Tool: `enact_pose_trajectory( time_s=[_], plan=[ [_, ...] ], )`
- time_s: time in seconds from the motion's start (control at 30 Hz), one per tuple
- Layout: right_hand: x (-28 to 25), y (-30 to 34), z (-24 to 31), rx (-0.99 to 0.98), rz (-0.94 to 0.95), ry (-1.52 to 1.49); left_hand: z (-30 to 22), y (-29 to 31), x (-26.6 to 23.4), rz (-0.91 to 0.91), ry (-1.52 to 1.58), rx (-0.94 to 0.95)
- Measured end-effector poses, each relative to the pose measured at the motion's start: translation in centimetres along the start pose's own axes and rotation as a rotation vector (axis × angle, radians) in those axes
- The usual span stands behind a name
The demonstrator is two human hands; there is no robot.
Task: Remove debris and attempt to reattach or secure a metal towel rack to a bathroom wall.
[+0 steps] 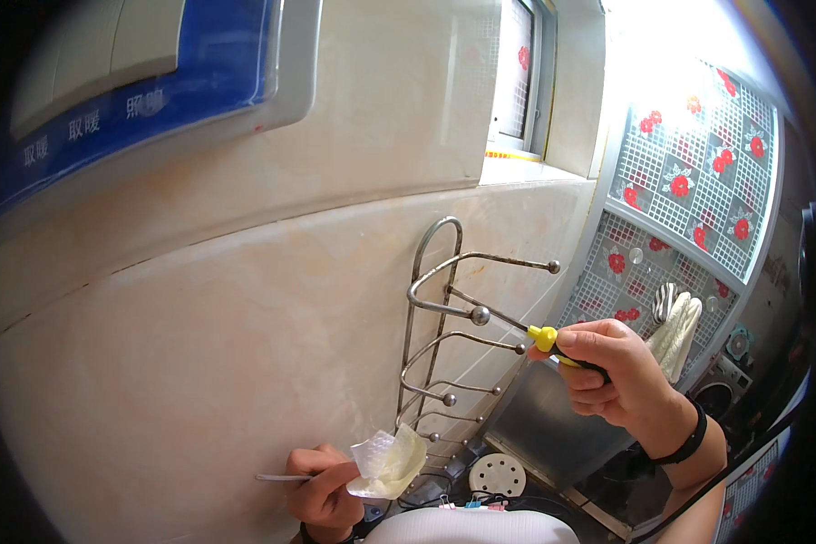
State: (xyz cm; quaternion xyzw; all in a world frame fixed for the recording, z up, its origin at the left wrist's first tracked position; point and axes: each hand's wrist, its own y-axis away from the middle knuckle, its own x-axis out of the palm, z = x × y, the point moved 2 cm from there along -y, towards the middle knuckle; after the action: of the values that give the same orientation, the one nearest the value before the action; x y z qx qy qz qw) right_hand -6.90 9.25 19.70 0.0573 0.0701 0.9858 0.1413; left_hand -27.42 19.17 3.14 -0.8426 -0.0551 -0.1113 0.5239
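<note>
A screwdriver with a yellow and black handle (544,339) is gripped in my right hand (618,374), thumb along the handle. Its shaft runs left to the upper part of a metal hook rack (409,349) against the tiled wall, and the tip seems to meet the rack's frame. This rack has curved, ball-ended arms and brownish spots. Low on the left, my left hand (326,488) is closed on a crumpled whitish-yellow sheet (391,462), paper or thin cloth. A thin pale stick-like piece (279,478) also pokes out of that hand.
A blue-framed switch panel (218,68) sits on the wall at upper left. A small window (517,86) is above the rack. Flower-patterned panels (680,172) and hanging cloths (675,335) are at right. Below lie a round holed disc (497,475) and dark cables.
</note>
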Motion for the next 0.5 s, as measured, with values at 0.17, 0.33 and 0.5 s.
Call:
enact_pose_trajectory(
  time_s=[0.17, 0.33, 0.5],
  plan=[
    [0.07, 0.23, 0.21, -0.096, -0.049, 0.172, -0.14, 0.02, 0.12, 0.001, 0.01, 0.012],
    [0.35, 0.34, -0.01, -0.18, -0.08, 0.304, 0.25, -0.01, 0.19, -0.005, 0.031, 0.054],
    [0.76, 0.36, -0.41, -0.411, -0.174, 0.679, 0.01, -0.4, -0.01, 0.027, 0.003, 0.086]
  ],
)
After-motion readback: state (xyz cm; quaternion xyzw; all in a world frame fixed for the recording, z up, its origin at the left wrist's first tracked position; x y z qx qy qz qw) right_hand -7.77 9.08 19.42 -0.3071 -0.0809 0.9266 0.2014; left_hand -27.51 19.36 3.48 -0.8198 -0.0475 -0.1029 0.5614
